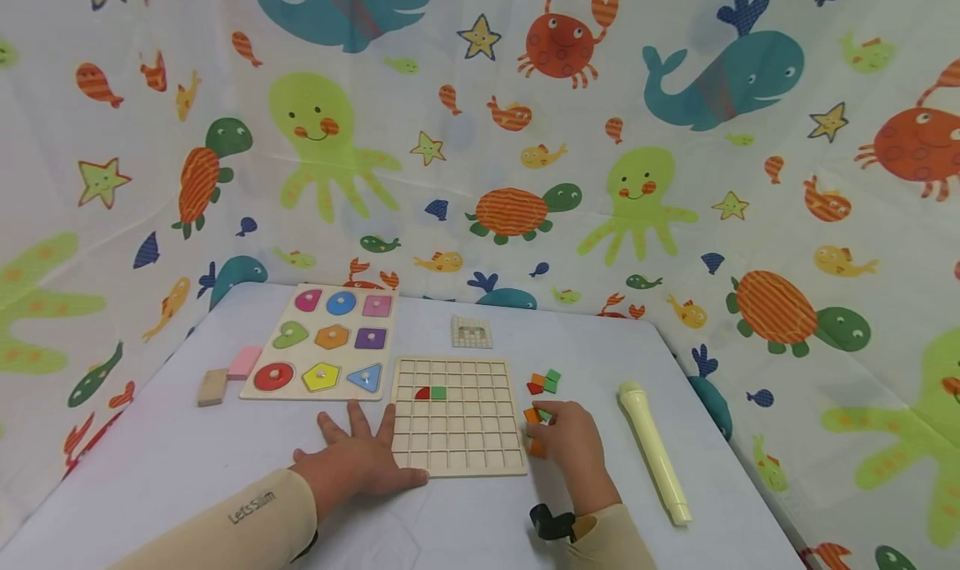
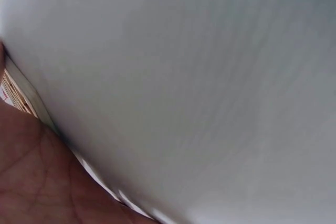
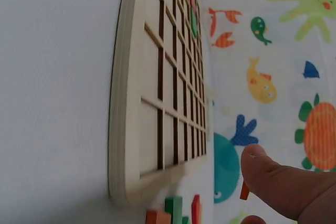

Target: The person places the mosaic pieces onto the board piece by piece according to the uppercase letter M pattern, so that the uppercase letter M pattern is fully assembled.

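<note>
A wooden grid board (image 1: 459,475) lies in the middle of the table. In one of its upper rows sit a red rounded piece (image 1: 423,393) and a green square tile (image 1: 439,393), side by side. My left hand (image 1: 360,460) is spread flat at the board's left side, its thumb along the front left corner. To the right of the board, my right hand (image 1: 573,441) pinches a small orange tile (image 3: 244,190) between thumb and finger. Under and around these fingers are a green piece (image 1: 546,416) and another orange tile (image 1: 537,448), partly hidden.
Several red, orange and green tiles (image 1: 538,382) lie beyond my right hand. A pale yellow stick (image 1: 654,453) lies at the right. A shape puzzle (image 1: 292,355) stands at the left, beside pink (image 1: 244,362) and tan blocks (image 1: 212,387). A small pattern card (image 1: 472,333) lies behind the board.
</note>
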`<action>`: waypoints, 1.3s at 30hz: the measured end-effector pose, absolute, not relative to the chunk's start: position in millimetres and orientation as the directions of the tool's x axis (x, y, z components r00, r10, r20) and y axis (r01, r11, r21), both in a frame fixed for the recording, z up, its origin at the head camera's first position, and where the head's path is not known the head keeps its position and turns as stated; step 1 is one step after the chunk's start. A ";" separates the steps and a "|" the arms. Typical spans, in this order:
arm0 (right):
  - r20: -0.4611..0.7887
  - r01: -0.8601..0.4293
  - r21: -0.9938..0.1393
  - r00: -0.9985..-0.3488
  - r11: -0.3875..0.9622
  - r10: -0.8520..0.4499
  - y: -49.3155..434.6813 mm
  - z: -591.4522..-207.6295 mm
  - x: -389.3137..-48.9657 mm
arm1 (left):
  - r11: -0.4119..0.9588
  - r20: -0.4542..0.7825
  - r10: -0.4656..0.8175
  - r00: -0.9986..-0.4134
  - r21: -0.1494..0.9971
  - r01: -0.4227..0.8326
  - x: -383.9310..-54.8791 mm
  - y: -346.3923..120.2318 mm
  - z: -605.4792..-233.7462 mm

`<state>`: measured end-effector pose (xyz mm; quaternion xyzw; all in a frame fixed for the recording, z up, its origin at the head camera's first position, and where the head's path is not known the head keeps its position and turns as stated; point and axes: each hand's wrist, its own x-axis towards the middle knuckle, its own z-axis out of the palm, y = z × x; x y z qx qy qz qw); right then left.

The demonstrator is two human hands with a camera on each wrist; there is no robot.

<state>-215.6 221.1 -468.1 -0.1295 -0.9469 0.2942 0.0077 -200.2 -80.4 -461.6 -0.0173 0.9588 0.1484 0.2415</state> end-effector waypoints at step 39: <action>-0.100 0.087 -0.338 -0.993 0.937 0.056 102.8 -474.4 -295.2 | 0.952 -0.435 0.024 -0.900 0.285 -0.112 -197.7 -81.1 -462.5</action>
